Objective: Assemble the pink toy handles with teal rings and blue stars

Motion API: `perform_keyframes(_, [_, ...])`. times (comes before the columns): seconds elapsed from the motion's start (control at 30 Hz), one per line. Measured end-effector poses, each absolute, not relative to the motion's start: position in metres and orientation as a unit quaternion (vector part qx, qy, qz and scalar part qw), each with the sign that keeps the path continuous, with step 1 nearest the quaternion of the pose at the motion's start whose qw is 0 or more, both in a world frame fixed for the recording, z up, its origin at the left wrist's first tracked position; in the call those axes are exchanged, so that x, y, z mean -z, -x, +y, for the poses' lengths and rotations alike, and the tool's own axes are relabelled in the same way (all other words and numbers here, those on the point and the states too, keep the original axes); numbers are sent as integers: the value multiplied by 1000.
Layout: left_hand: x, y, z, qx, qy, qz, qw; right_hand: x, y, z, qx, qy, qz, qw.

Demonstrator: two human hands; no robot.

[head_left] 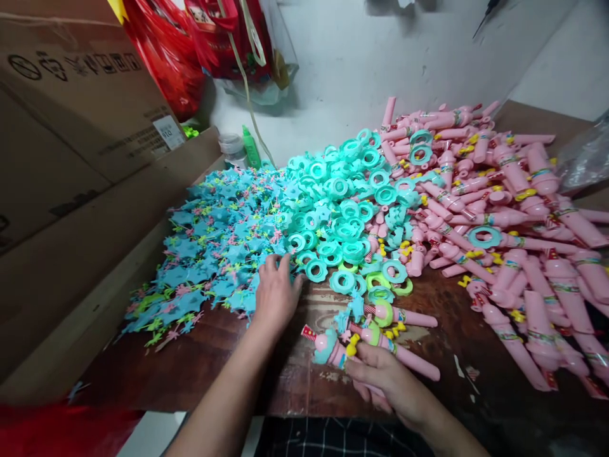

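Note:
My right hand (380, 374) is closed around a pink plastic toy stick (340, 357), which has a teal scalloped ring round its neck, a yellow piece and a red striped tip. My left hand (278, 289) rests at the border of two piles, fingers bent down and thumb apart. Blue star-shaped pieces (228, 254) with small pink and green bits lie to its left, and loose teal rings (328, 247) are heaped beyond it. Two more pink sticks, an upper stick (404, 316) and a lower stick (409, 360), lie beside my right hand with light green rings on them.
A large heap of pink sticks (514, 216) covers the right of the wooden table (190, 368). Cardboard boxes (71, 127) wall the left. A green bottle (250, 147) and a clear jar (231, 147) stand at the back, below hanging red bags (162, 57).

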State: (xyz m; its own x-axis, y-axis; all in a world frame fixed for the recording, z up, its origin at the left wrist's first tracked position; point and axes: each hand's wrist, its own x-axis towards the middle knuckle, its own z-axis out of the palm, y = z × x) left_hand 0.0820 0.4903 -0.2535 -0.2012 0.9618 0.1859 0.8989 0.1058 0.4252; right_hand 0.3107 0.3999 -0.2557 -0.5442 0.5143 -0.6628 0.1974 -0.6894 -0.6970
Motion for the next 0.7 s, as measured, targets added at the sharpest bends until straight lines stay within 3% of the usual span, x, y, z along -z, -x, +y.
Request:
perform_keyframes(0.17, [245,-58,507,-163,-608,775,59,255,-316,414,-764,475,-414,137])
perform_keyframes(0.3, [228,-48,503,-328,-542,762,134,249,-323,411,-803,437,-386,121])
perform_keyframes(0.4, [223,-48,489,-472,-496,724,85,246,-328,403,-819,422,-371,118])
perform_keyframes(0.57, [229,-44,474,-392,-567,717,107,248,-330,394,-787,445,-426,20])
perform_keyframes(0.7, [215,-25,483,-509,-491,706,-18,256,-323,397,-699,510,-500,35])
